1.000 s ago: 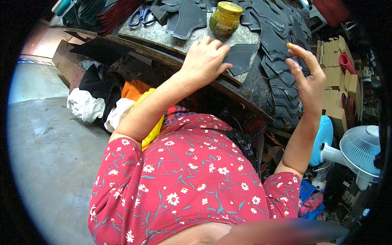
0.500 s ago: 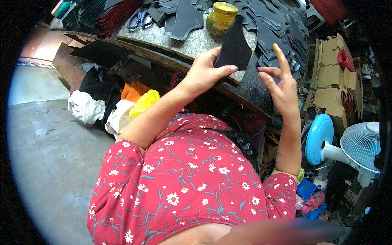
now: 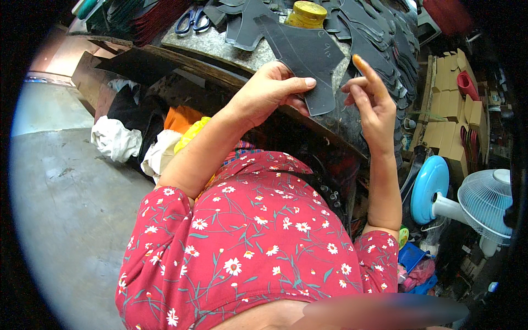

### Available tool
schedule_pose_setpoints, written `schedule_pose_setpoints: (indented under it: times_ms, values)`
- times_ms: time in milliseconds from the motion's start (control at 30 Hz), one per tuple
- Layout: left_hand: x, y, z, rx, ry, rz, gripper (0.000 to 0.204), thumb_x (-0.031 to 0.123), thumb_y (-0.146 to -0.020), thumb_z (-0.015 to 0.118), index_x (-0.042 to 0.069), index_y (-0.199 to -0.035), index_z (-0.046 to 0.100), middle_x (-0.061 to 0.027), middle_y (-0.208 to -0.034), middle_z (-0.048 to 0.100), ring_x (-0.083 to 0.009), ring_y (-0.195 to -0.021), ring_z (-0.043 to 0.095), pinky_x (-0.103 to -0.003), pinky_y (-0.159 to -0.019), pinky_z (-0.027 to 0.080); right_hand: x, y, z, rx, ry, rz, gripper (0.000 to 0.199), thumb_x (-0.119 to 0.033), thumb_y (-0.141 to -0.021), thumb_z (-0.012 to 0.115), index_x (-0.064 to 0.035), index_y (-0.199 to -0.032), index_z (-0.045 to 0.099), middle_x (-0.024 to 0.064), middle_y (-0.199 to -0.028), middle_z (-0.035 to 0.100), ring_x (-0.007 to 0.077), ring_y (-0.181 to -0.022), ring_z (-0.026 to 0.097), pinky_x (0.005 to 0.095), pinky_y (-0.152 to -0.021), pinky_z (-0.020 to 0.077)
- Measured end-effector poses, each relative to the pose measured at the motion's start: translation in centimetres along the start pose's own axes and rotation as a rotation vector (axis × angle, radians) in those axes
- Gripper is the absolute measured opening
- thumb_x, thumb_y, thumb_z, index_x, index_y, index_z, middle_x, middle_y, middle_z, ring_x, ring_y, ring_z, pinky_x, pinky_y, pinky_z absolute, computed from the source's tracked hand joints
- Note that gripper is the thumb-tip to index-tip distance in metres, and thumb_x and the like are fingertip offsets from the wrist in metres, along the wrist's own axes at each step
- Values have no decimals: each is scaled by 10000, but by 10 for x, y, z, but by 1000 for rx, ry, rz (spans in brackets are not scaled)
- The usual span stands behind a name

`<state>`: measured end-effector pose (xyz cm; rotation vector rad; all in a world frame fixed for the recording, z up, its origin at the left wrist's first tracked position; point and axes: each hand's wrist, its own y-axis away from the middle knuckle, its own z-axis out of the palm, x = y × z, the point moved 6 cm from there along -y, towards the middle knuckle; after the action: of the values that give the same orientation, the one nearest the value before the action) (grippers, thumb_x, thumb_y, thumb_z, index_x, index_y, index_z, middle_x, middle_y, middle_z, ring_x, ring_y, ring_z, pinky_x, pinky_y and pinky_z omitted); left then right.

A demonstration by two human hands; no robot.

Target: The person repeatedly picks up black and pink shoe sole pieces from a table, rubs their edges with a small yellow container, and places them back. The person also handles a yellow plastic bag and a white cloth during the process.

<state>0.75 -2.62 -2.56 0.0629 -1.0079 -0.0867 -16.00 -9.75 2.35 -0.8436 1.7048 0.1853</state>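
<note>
My left hand point(image 3: 275, 91) grips a dark grey, flat cut piece point(image 3: 305, 55) by its near edge, thumb on top and fingers beneath. Pale hand-drawn marks show on the piece's upper face. Just right of it, my right hand point(image 3: 374, 104) is raised with the index finger stretched out, its tip stained orange-brown. The other right fingers are curled in, and nothing shows in them. Behind the held piece stands a jar with a yellow lid point(image 3: 305, 14), its lower part hidden.
Stacks of similar dark pieces point(image 3: 379, 49) cover the table's right side. Scissors with blue handles point(image 3: 192, 21) lie at the back left. Cloth bundles point(image 3: 116, 140) sit below the table edge at left. Cardboard boxes point(image 3: 448, 137) and a blue-white fan point(image 3: 484, 201) stand at right.
The piece in my left hand has turned, so its marked, wider face now shows and partly covers the jar. My right hand has shifted slightly left, index finger still out.
</note>
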Motion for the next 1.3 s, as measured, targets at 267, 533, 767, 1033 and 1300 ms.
schedule_pose_setpoints:
  times_ms: [267,533,767,1033,1300]
  values:
    - [10,4,14,-94,-46,5,337,179,-920,678,-52,-1161,632,-124,-1025,708,-180,-871,705,-284,-689,606,6,5,7,-29,-52,2,459,-32,-969,574,-81,-1423,532,30,-1017,631,67,-826,564,216,-720,498]
    - [17,1,10,-37,5,71,320,153,-921,680,-45,-1166,627,-114,-1027,706,-159,-826,707,-251,-642,609,-9,10,8,-127,134,-120,340,34,-892,613,-72,-1205,696,92,-949,671,192,-857,649,278,-769,515]
    - [18,-1,8,31,59,121,252,143,-929,681,-60,-1074,642,-122,-954,710,-153,-772,714,-241,-619,611,-24,18,5,-75,378,-365,389,52,-816,664,-113,-1164,725,92,-939,671,229,-805,646,297,-707,514]
    - [14,-5,7,114,-33,169,243,157,-937,671,-67,-1029,653,-114,-928,708,-165,-789,709,-267,-669,617,-35,32,20,2,900,-600,502,-90,-697,724,-243,-1175,730,22,-908,659,213,-699,597,351,-661,507]
    - [6,-5,-4,83,-440,111,275,243,-916,683,-8,-1030,685,-36,-882,700,-119,-738,652,-282,-655,561,-49,27,9,10,722,-643,393,-46,-683,691,-135,-1066,708,47,-953,659,249,-786,637,372,-733,516]
